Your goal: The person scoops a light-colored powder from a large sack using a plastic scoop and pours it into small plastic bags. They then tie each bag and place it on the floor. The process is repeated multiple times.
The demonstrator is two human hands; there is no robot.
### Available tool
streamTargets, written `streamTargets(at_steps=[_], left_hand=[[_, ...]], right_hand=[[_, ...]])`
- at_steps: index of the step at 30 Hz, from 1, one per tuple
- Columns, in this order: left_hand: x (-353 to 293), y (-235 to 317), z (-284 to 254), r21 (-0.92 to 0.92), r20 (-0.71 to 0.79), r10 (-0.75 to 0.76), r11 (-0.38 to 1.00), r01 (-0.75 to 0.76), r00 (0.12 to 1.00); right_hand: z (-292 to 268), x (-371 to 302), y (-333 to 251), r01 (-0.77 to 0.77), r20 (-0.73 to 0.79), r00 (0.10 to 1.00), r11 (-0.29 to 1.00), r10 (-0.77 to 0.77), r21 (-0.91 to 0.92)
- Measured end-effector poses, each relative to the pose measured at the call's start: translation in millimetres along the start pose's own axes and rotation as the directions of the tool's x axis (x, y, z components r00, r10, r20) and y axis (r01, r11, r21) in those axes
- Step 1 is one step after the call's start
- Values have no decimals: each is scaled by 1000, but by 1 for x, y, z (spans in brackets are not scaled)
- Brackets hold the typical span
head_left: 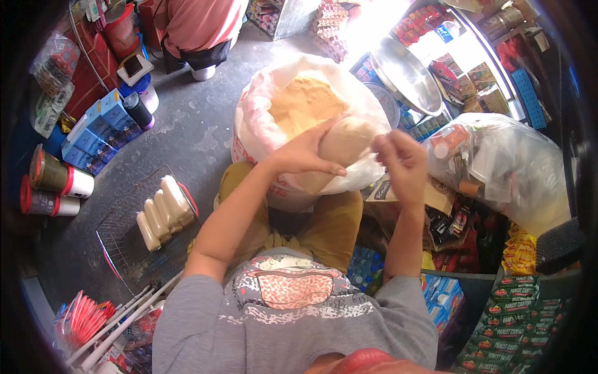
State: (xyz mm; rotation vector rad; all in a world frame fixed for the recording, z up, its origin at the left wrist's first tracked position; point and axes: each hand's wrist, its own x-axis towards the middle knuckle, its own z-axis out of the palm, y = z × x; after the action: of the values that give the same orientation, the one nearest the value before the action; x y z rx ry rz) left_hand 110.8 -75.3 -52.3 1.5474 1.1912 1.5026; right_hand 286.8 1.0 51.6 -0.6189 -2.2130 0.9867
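Note:
Between my knees stands a large white sack (250,103), its mouth rolled open on a heap of tan, sugar-like powder (305,100). Over its near right side, my left hand (305,153) grips a plump clear plastic bag (350,138) of pale tan contents, fingers and thumb around its body. At the bag's right end is my right hand (402,162), its fingers closed together; they seem to pinch the plastic there, though blur hides the exact grip. Several filled, elongated tan bags (163,215) lie side by side in a wire basket (118,240) on the floor to my left.
Blue boxes (103,124) and lidded tubs (62,177) line the left side. A metal basin (408,75) stands beyond the sack, and a big clear plastic bag (498,162) bulges at right. Green packets (507,324) hang lower right. Another person (202,28) is at the far left.

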Motion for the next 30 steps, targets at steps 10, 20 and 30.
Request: streamTargets(at_steps=[10, 20, 30], left_hand=[[20, 35, -22, 59, -170, 105, 994, -96, 980], [12, -9, -59, -707, -473, -261, 683, -185, 841], [47, -31, -15, -992, -86, -121, 106, -73, 989]], right_hand=[[12, 5, 10, 135, -89, 987, 991, -137, -21], [-29, 59, -26, 294, -130, 956, 843, -264, 450], [20, 97, 8, 241, -291, 951, 850, -109, 469]])
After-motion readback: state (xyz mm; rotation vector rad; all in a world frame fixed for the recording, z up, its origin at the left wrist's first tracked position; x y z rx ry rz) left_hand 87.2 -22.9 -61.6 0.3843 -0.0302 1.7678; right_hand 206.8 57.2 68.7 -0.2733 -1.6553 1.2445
